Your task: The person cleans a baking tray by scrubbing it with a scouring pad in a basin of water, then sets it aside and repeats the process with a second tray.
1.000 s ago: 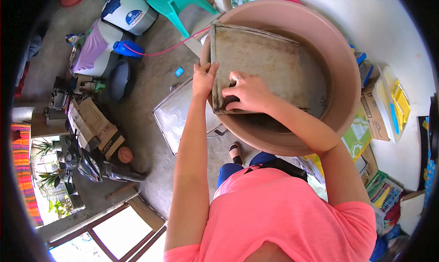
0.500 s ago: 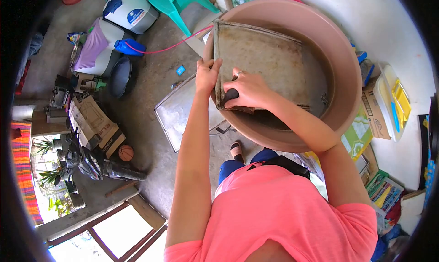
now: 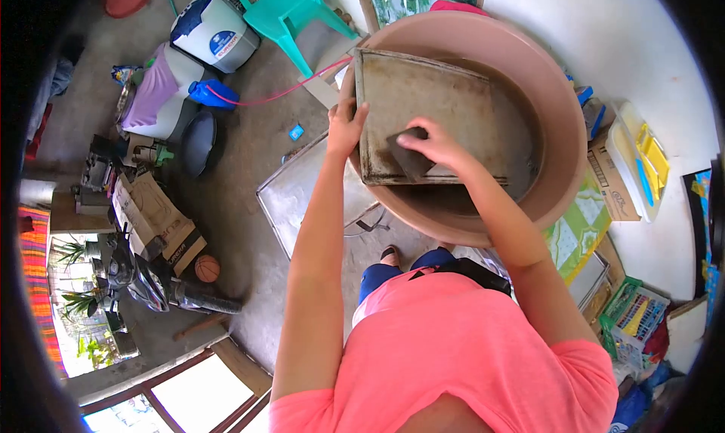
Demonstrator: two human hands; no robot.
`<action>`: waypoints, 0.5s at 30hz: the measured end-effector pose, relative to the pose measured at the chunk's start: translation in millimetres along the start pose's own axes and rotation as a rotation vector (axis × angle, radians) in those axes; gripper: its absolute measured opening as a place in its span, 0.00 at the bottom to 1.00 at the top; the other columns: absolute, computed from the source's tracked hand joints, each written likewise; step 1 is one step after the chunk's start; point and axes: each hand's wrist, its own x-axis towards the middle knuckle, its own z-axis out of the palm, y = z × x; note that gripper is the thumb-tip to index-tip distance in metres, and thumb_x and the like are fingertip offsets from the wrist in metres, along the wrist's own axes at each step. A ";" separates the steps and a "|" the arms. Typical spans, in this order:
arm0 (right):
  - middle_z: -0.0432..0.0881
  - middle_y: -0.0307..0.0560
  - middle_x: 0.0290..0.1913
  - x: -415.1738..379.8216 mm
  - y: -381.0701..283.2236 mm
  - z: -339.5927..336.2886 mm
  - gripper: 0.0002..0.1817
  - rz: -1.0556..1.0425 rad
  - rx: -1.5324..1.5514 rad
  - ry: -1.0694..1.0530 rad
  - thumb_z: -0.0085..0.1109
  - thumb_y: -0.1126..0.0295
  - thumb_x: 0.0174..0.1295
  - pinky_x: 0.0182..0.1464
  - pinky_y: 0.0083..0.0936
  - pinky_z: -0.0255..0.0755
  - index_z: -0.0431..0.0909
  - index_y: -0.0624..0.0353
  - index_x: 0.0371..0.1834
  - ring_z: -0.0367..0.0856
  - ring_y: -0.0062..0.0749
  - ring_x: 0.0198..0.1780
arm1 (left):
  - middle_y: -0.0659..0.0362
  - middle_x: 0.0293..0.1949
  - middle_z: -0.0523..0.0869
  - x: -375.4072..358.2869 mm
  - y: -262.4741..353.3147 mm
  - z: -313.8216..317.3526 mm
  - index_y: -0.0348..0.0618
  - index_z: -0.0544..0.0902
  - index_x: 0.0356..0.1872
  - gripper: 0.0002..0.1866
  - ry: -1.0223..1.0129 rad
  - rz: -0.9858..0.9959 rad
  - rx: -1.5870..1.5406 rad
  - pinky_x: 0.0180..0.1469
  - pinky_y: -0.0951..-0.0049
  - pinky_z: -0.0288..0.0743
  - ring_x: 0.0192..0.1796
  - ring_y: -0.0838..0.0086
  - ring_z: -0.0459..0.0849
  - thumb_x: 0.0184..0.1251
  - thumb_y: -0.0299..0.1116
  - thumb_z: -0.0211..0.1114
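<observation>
A stained metal tray (image 3: 453,101) with a raised rim lies tilted in the large brown tub (image 3: 563,157), its far end dipping into murky water. My left hand (image 3: 347,126) grips the tray's left rim, fingers over the edge. Pinched in my right hand (image 3: 436,144) is a dark, thin, flexible sheet (image 3: 410,161), perhaps sandpaper or a scouring pad. It rests against the tray's surface near the lower left corner, which looks dark and wet.
Another metal tray (image 3: 310,187) lies on the concrete floor left of the tub. A pink hose (image 3: 291,93) runs toward the tub from a blue container (image 3: 211,93). Behind stands a green plastic chair (image 3: 291,14). A cardboard box (image 3: 613,180) and a plastic container (image 3: 633,161) sit at the right.
My right hand has moved up and right from the tray's lower left corner, with the dark sheet in it. My left hand stays on the rim. The view has shifted slightly.
</observation>
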 end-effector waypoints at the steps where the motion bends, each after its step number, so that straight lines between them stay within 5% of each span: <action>1: 0.80 0.48 0.46 -1.9 12.3 -1.3 0.20 0.112 0.233 0.100 0.69 0.54 0.53 0.48 0.32 0.71 0.80 0.51 0.45 0.78 0.37 0.45 | 0.40 0.62 0.69 -0.5 5.4 -4.6 0.46 0.78 0.56 0.29 0.074 0.054 0.029 0.63 0.51 0.63 0.63 0.49 0.70 0.60 0.54 0.65; 2: 0.80 0.48 0.48 -2.8 25.8 -4.1 0.20 0.224 0.472 0.202 0.68 0.56 0.55 0.49 0.31 0.70 0.80 0.53 0.47 0.77 0.36 0.47 | 0.39 0.62 0.69 -6.0 9.2 -10.5 0.46 0.76 0.58 0.31 0.142 0.110 0.059 0.64 0.49 0.61 0.64 0.49 0.69 0.59 0.54 0.66; 6: 0.80 0.46 0.45 1.1 57.6 -20.9 0.18 0.271 0.606 0.247 0.64 0.66 0.59 0.48 0.27 0.70 0.78 0.56 0.52 0.76 0.30 0.47 | 0.47 0.64 0.71 -65.4 88.9 -40.7 0.48 0.72 0.63 0.35 0.250 0.390 0.320 0.67 0.49 0.59 0.64 0.52 0.69 0.57 0.51 0.69; 9: 0.77 0.41 0.39 -5.2 19.1 -28.5 0.17 0.170 0.541 0.149 0.61 0.72 0.59 0.42 0.22 0.69 0.78 0.57 0.53 0.74 0.25 0.39 | 0.49 0.66 0.70 -113.6 147.4 -40.6 0.49 0.72 0.63 0.36 -0.062 0.541 0.655 0.70 0.45 0.54 0.67 0.54 0.67 0.53 0.48 0.72; 12: 0.73 0.37 0.35 -16.7 -14.2 -25.7 0.19 0.218 0.538 0.007 0.61 0.72 0.58 0.36 0.19 0.66 0.77 0.54 0.55 0.71 0.21 0.36 | 0.50 0.68 0.67 -119.8 144.3 -24.7 0.48 0.71 0.64 0.39 -0.157 0.572 0.710 0.72 0.41 0.48 0.70 0.56 0.64 0.47 0.44 0.75; 13: 0.70 0.36 0.33 -19.9 -19.1 -20.3 0.20 0.176 0.650 -0.039 0.60 0.70 0.61 0.32 0.19 0.64 0.76 0.51 0.58 0.68 0.18 0.34 | 0.49 0.62 0.75 -116.9 143.6 -23.7 0.46 0.74 0.60 0.36 -0.070 0.626 0.772 0.68 0.48 0.60 0.63 0.57 0.74 0.44 0.39 0.74; 15: 0.70 0.36 0.33 -36.4 -46.0 -22.7 0.20 0.207 0.812 -0.084 0.59 0.66 0.64 0.34 0.18 0.66 0.74 0.50 0.60 0.68 0.19 0.34 | 0.51 0.59 0.78 -106.7 127.9 -27.3 0.46 0.77 0.55 0.31 -0.118 0.558 0.717 0.66 0.51 0.65 0.58 0.60 0.79 0.44 0.36 0.72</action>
